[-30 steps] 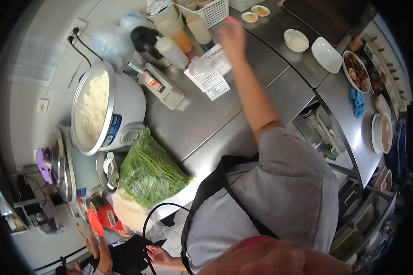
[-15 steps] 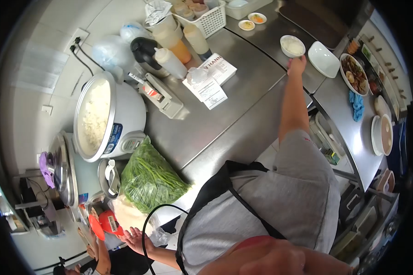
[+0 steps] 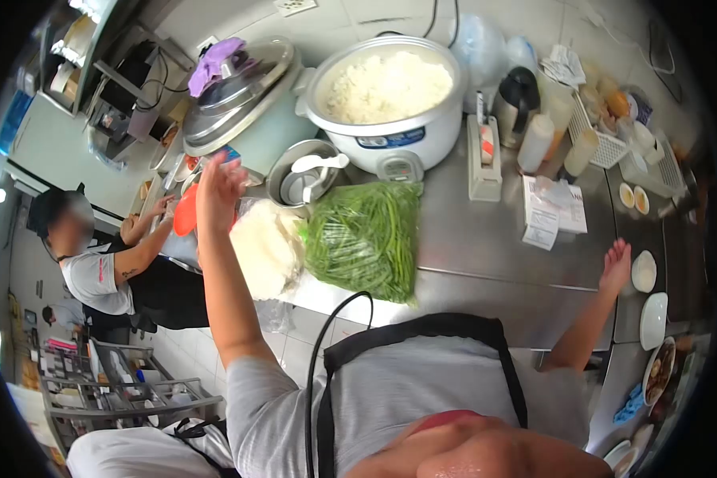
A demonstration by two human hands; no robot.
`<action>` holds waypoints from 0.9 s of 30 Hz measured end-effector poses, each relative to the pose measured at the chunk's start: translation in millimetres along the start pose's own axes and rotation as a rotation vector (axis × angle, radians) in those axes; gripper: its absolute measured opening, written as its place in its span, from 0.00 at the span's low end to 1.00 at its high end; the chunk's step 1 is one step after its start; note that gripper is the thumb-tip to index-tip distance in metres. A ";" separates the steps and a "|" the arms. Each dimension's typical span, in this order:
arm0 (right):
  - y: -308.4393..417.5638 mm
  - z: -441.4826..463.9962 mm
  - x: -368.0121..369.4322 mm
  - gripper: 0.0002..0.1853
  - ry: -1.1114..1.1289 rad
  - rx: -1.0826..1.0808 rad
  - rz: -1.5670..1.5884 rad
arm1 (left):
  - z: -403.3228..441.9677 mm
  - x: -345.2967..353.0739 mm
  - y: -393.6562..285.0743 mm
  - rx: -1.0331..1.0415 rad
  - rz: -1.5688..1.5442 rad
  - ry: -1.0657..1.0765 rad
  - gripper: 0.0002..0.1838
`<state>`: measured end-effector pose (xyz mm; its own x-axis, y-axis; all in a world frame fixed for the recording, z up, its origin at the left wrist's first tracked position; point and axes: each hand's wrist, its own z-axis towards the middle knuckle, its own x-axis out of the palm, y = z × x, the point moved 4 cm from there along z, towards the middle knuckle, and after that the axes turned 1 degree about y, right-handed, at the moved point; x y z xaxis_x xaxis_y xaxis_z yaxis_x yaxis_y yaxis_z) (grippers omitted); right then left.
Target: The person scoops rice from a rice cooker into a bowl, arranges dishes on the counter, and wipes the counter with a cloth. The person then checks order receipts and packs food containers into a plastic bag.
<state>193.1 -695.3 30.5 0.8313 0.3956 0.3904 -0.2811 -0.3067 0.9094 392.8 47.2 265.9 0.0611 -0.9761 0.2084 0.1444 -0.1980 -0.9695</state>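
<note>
The person's left hand [image 3: 220, 187] is raised at the left with fingers loosely spread, holding nothing visible, nearest the red item [image 3: 185, 211]. The right hand [image 3: 616, 267] is open and seems empty over the worktop [image 3: 486, 239], just beside the small white bowl [image 3: 644, 272] at the right – apparently not touching it. Handling that bowl well would call for fingers low around its wall and a level wrist – clear of the white dish [image 3: 653, 321] on its near side
</note>
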 end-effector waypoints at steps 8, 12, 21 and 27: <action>20.4 -86.1 -103.6 0.17 -0.434 -0.346 -1.124 | 253.3 -35.7 -37.1 0.396 0.844 -0.229 0.37; 35.1 -213.6 -102.7 0.16 -0.431 -0.081 -1.457 | 262.8 6.0 -58.7 0.360 2.396 -0.106 0.34; -139.2 -473.8 -211.6 0.31 -0.403 0.525 -1.466 | 527.2 -88.0 2.3 0.330 1.449 -0.367 0.35; -225.5 -615.5 -213.1 0.20 -0.267 1.272 -1.357 | 534.4 -29.5 10.5 1.273 2.144 -0.420 0.30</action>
<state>-215.8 -177.6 -169.3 0.2328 0.8000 -0.5529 0.9192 -0.3667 -0.1436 920.3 121.6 318.4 0.8875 0.3599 -0.2878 -0.1168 0.7797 0.6151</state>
